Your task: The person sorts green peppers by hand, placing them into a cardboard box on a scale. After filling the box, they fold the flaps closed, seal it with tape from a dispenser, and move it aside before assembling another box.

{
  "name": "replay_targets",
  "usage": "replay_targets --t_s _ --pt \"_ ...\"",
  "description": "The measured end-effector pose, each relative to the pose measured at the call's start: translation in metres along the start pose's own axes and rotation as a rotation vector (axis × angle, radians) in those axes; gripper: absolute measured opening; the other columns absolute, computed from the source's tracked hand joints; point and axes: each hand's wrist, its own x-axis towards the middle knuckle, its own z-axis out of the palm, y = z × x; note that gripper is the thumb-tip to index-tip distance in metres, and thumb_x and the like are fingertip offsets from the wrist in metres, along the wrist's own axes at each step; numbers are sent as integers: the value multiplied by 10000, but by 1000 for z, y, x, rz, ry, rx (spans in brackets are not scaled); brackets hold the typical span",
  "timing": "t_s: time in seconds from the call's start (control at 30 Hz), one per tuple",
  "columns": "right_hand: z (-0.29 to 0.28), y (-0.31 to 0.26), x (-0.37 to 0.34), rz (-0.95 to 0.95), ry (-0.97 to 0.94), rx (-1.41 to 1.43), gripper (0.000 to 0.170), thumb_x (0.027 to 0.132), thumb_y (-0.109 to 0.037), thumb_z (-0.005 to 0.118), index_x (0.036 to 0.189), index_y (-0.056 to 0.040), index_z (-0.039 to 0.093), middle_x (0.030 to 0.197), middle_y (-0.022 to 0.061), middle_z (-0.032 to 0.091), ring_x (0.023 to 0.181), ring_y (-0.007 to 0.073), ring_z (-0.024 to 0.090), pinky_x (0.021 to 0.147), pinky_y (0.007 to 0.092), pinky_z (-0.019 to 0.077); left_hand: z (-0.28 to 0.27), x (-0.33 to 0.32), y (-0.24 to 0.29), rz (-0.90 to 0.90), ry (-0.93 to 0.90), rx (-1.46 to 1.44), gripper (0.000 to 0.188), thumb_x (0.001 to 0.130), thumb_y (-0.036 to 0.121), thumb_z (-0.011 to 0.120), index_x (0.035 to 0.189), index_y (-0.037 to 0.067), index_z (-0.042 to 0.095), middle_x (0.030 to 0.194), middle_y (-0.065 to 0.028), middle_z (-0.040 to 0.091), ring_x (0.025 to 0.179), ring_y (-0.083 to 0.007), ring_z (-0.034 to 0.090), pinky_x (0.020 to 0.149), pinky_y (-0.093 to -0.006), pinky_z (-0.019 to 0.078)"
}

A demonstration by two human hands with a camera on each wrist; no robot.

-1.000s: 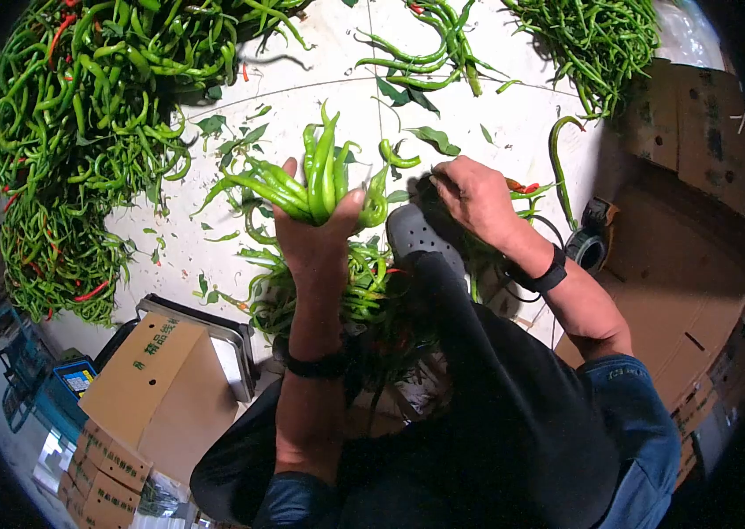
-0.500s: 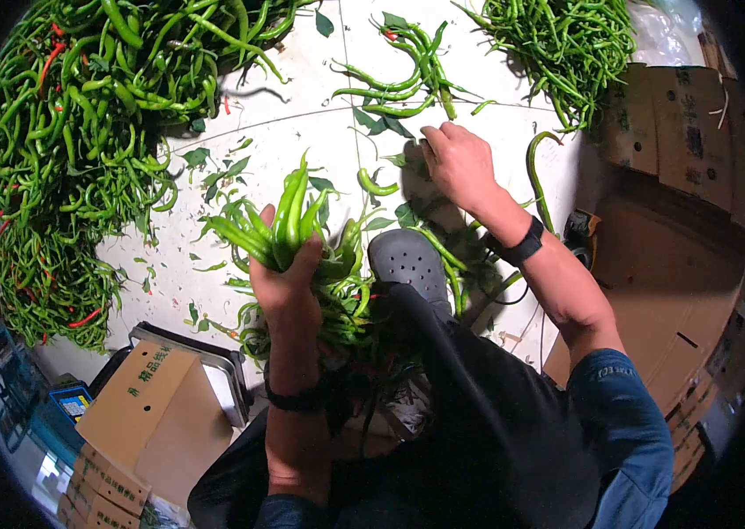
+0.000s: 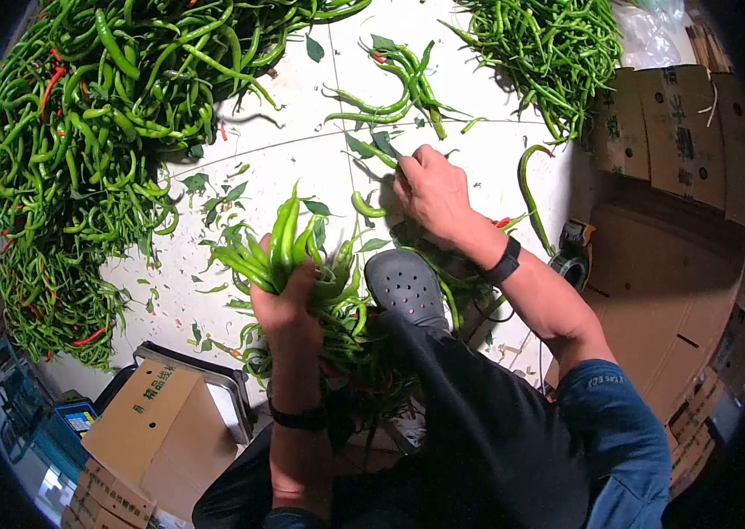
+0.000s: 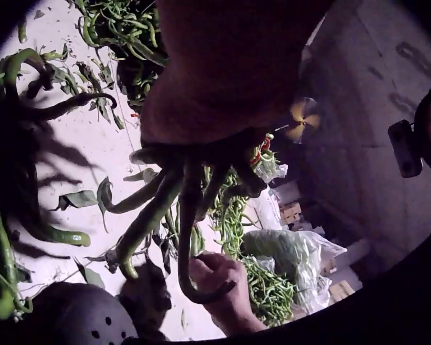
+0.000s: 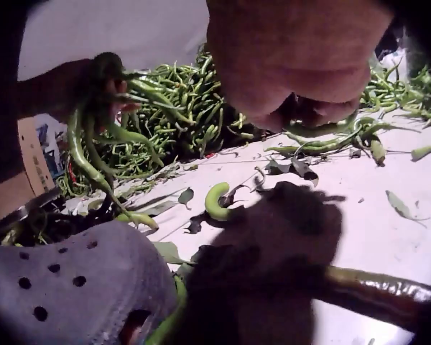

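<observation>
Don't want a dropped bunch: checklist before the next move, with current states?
1. Pepper bunch held in left grip: ok.
2. Single pepper pinched by right grip: ok, though fingertips are partly hidden.
3. Shoe clear of short curved pepper: ok, a gap shows.
4. Floor free of leaves: not ok, several lie loose.
5. Number of peppers in bunch: cannot tell, they overlap.

Floor (image 3: 496, 172) bright, hard-shadowed; wrist views dim.

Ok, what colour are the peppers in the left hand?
The peppers in the left hand are bright green; the head view shows it best.
</observation>
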Motion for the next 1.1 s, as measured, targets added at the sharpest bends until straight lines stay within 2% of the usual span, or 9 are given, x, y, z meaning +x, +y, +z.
replay_targets --t_s 0.2,0.27,0.33,0.43,0.53,0.63,0.7,0.9,1.1 --pt "-22 13 15 243 20 149 210 877 -197 639 882 -17 531 768 195 599 684 392 622 610 502 498 -1 2 1 5 33 48 498 860 -40 637 1341 -16 511 1025 -59 625 861 -145 588 811 -286 484" --pt "-22 23 35 181 148 109 203 865 -182 637 896 -13 528 728 198 608 674 400 625 613 509 493 -4 2 -2 16 29 54 496 863 -33 642 1341 -18 510 1028 -60 626 862 -145 588 812 -287 484" --pt "-28 33 62 50 48 -92 196 846 -146 633 920 -6 520 768 200 620 711 406 630 655 514 500 -5 1 -3 22 23 62 494 866 -25 646 1341 -20 510 1032 -60 626 863 -146 587 812 -287 483" --pt "-12 43 92 86 -56 -11 242 880 -195 668 918 -12 514 833 221 640 852 406 639 758 519 491 -4 1 -1 28 17 47 499 865 -24 649 1344 -24 508 1040 -63 626 871 -149 589 816 -290 484" --pt "-1 40 108 140 -177 91 186 833 -115 635 887 6 505 849 233 649 807 434 641 739 529 511 -3 3 2 17 29 52 508 862 -30 651 1349 -22 505 1047 -67 625 880 -149 591 820 -292 486" --pt "-2 38 107 197 -187 238 264 864 -187 677 921 20 525 860 254 653 831 448 644 749 524 502 -1 3 3 2 34 13 510 859 -34 654 1347 -22 508 1050 -66 626 884 -148 590 824 -291 485" --pt "-4 36 104 246 -184 341 303 872 -220 693 941 27 532 851 257 651 833 451 643 748 521 498 6 2 5 30 99 -15 294 841 -22 661 1130 -14 606 903 -63 637 806 -170 604 777 -301 500" --pt "-3 51 95 263 -143 377 369 872 -284 706 989 42 580 857 276 656 855 456 645 769 508 504 5 0 2 32 94 -3 284 846 -23 654 1126 -15 608 917 -65 636 809 -172 606 782 -304 504" --pt "-32 14 52 235 -428 430 367 879 -270 674 1044 51 610 927 295 671 920 448 659 819 499 518 -3 3 11 62 84 37 284 878 34 638 1151 -18 580 916 -75 633 836 -189 622 776 -332 532"
